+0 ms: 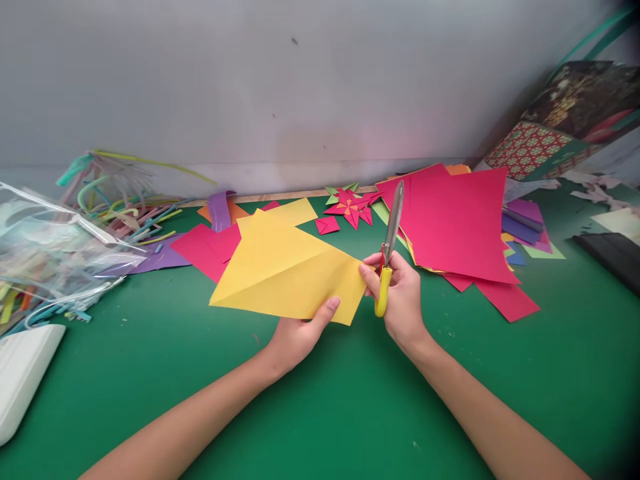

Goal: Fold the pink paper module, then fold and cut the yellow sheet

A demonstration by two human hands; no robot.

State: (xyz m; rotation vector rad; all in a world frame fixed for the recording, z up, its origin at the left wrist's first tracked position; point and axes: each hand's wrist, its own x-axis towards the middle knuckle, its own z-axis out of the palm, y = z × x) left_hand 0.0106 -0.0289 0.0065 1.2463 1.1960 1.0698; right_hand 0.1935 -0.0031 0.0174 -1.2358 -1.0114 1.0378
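Note:
A creased sheet of yellow paper (280, 267) is held up over the green table between my two hands. My left hand (303, 340) grips its lower edge, thumb on top and the other fingers hidden underneath. At the sheet's right corner, my right hand (397, 290) pinches the paper between thumb and finger. The same hand also holds a pair of scissors (393, 230) with yellow handles, blades pointing up and looking closed. Behind the sheet lie another yellow piece (295, 212) and red paper (200, 247).
Folded red and green paper stars (350, 205) lie near the wall, beside a small red folded square (327, 225). A stack of red sheets (455, 220) is at right. Plastic bags with colourful strips (65, 260) and a white object (27, 377) are at left on the green table (320, 427).

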